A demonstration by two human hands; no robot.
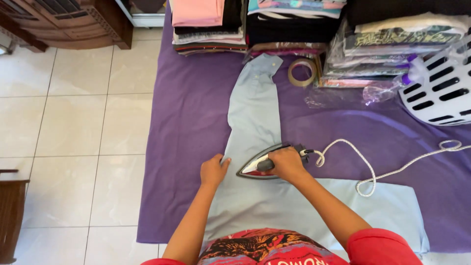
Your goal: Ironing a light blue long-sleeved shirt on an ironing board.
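Floor: pale tiles (73,122) on the left, bare beside the purple cloth (186,122) spread as an ironing pad.
Left hand (214,170): fingers together, pressing flat on the near left edge of the sleeve; best kept there, taut and clear of the iron's tip.
Shirt (255,113): light blue, sleeve running far, body near.
Iron (262,164): on the sleeve base, pointing left.
Right hand (286,164): fingers clamped on the iron's handle; slow, even strokes seem wise.
Cord (373,169): loops right, better kept off the fabric.
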